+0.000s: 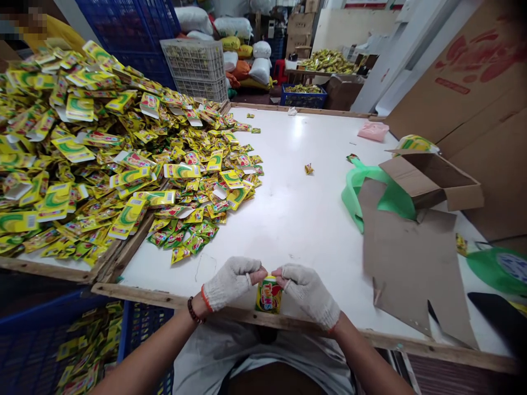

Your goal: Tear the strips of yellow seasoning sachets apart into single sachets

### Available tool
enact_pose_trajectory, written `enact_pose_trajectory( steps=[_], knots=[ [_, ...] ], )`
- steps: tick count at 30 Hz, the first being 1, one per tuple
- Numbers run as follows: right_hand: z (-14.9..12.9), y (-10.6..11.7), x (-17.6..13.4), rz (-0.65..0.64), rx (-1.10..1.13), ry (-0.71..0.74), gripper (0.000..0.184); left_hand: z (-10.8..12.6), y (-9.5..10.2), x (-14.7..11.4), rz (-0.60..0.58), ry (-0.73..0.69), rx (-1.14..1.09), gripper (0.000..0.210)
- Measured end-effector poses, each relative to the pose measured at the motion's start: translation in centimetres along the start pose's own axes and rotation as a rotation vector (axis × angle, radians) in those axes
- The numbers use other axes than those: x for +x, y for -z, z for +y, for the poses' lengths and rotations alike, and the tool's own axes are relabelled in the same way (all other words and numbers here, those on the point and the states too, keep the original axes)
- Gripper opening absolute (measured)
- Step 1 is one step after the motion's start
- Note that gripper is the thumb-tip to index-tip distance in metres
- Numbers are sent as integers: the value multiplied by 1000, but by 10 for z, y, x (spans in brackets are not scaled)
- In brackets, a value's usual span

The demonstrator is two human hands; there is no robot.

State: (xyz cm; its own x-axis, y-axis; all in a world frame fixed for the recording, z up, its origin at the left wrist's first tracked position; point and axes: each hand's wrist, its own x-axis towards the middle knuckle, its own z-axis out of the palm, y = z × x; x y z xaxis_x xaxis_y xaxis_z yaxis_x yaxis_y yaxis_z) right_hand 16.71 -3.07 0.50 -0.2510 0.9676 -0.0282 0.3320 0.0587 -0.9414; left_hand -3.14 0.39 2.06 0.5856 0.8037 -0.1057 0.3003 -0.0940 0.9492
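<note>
Small printed carton (269,297), lower centre of frame, close to bottom edge of the white surface. Yellow and green face, red patch toward upper right, multicoloured lettering running lengthwise, seemingly "TWINS". Long side runs up-down in frame, roughly straight; printed face to camera. Pinched at top end; flap there partly hidden, open or closed unclear.

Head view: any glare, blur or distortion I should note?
Head view: glare whitens a far patch of the white table; the large cardboard at the right edge looks stretched and soft; the small box, left hand and right hand look fairly sharp; a pixelated block sits at upper left.
</note>
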Motion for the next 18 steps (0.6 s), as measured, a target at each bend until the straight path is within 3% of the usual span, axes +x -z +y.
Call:
enact_pose_trajectory(
  steps=[4,7,9,12,14,16,18],
  knots=[
    [10,-3,-18,9,5,126,29,-6,-19,-15,96,-166,94,20],
    [17,-5,-15,65,21,51,23,-6,-16,-15,125,-204,147,21],
    [16,-13,-1,143,108,-102,21,1,4,-8,128,-219,209,17],
    [2,-44,20,241,442,-310,34,16,56,13,269,-213,378,19],
    [-15,-77,23,117,662,-316,42,23,92,36,384,-147,543,20],
    [-29,-108,18,-257,681,-300,42,23,118,64,477,-46,707,18],
    [-35,-126,12,-342,658,-297,33,18,132,94,563,16,807,22]
  ],
)
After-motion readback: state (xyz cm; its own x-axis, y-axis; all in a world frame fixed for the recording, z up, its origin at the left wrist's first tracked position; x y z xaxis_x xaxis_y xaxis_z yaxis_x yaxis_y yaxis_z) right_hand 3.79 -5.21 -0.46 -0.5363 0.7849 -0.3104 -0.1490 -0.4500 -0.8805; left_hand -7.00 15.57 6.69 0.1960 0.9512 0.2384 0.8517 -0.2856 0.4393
